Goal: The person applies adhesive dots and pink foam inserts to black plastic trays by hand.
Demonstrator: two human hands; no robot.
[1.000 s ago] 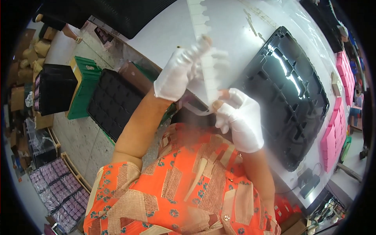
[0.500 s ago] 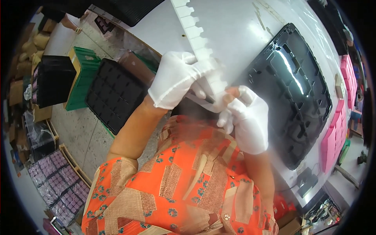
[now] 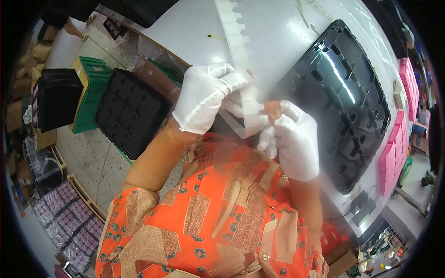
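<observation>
A long white strip with notched tabs along one edge runs down from the far part of the white table to my hands. In its white glove, my left hand is closed around the strip, thumb and finger pinching it. Below that hand, the strip's lower part bends into a fold. My right hand, gloved too but with bare fingertips, is closed at the tabbed edge of this lower part. Its thumb and finger pinch there, and the exact grip is blurred.
A glossy black moulded tray lies on the white table at right. Pink trays stand beyond it. On the left are another black tray, a green crate and wrapped pink stacks. Another person's hand shows far left.
The strip's lower end has shifted between my hands and its fold shows more plainly. My right fingertips now meet the tabbed edge. The whole view has turned slightly.
</observation>
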